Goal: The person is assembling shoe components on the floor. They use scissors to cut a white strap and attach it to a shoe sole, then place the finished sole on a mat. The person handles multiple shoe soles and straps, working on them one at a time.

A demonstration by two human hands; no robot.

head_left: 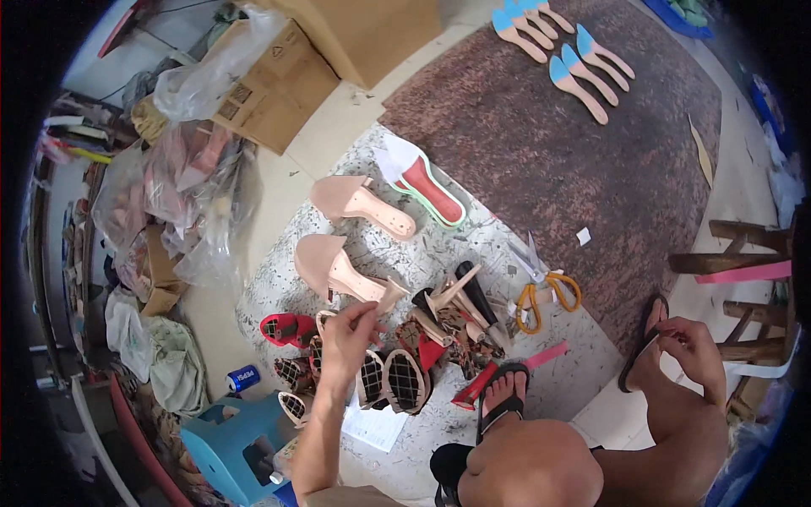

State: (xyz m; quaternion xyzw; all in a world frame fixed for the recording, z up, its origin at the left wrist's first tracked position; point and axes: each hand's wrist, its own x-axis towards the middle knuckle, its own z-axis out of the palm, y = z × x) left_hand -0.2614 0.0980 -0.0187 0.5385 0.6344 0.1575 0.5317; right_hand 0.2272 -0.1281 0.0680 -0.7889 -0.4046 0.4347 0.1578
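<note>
Taking the left hand as the clock's middle, one blue plastic stool (209,446) stands between seven and eight o'clock, and one blue can (243,378) lies at eight. Two cardboard boxes (283,97) stand toward eleven and twelve, on the pale floor. One red shoe (287,329) sits at nine.

The left hand (348,336) has its grip pinched on one small tan piece (391,297) – just beside the heel end of the nearer of two beige sandals (319,264), both at twelve. One sheet of paper (372,429) lies between five and six, two grid-lined shoes (407,382) at four, one green-edged sole (431,193) at one. Several loose heels, too jumbled to count, gather between two and three – one pair of orange-handled scissors (547,291) lies beyond them. Three blue-ended insoles (581,95) form the nearer group between one and two. At three, the right hand (697,348) bends its fingers together near one foot; whether its grip holds anything, I cannot tell.
</note>
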